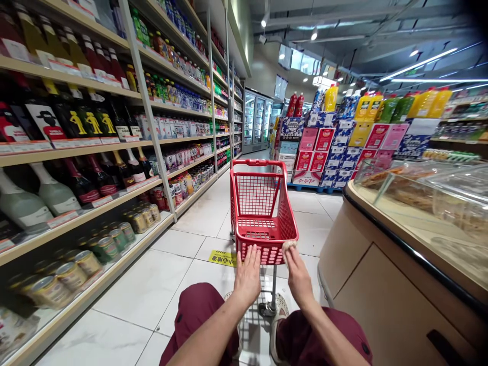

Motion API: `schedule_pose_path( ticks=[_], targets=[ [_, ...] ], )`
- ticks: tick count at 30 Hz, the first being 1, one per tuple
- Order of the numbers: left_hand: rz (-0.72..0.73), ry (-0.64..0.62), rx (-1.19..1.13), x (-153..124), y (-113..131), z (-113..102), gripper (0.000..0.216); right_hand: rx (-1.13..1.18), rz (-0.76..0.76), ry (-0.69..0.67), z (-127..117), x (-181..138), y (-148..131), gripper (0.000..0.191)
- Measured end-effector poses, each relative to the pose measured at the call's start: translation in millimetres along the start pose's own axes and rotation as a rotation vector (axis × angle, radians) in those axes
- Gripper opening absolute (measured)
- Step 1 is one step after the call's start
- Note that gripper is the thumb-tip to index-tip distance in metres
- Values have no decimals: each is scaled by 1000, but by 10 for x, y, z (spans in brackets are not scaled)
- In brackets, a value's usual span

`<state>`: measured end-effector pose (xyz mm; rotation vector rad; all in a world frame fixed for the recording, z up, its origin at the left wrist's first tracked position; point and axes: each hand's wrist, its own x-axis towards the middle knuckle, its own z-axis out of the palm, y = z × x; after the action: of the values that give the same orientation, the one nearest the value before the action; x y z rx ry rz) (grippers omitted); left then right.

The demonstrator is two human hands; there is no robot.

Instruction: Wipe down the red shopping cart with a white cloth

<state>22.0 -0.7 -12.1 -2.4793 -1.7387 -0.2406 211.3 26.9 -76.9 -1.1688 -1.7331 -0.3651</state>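
Note:
A small red plastic shopping cart [267, 229] stands on the tiles right in front of my knees, its basket bare inside. My left hand [247, 272] rests on the near end of the basket, fingers stretched out flat against the slotted wall. With my right hand [298, 274] I press a crumpled whitish cloth [290, 245] to the near right corner of the basket, just below the rim. Part of the cloth is hidden under my fingers. Below the basket a grey metal leg runs down to a caster [267, 308] between my shoes.
Shelves of bottles and cans [114, 190] line the left side. To the right stands a curved glass-topped counter [366, 223]. Stacked drink cartons [316, 152] are beyond the cart, with glass-door fridges [259, 114] farther back. A yellow floor sticker [222, 257] lies beside the cart.

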Motion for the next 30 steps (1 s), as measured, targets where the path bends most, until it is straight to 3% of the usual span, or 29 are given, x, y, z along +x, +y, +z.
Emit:
schedule_pose_path(
  ticks=[4,10,15,19,23,26,30],
  targets=[
    [-12,-9,10,-38,-47,40,76,23,-57,-96,89,-124,-86,66],
    [-172,52,1,-71,-140,118,77,159,-76,-17,210,117,-457,53],
    [-232,78,-1,-150,-285,167,73,180,-170,-127,446,-156,-673,49],
    [-302,95,14,-175,-354,166,73,171,-98,-79,529,-4,-782,50],
    [-296,102,16,-180,-357,145,73,119,-129,-27,670,74,-888,46],
    [-294,98,12,-189,-377,116,72,129,-175,-61,659,12,-872,44],
    [-309,75,-5,-165,-340,58,71,106,-148,3,485,141,-726,45]
  ],
)
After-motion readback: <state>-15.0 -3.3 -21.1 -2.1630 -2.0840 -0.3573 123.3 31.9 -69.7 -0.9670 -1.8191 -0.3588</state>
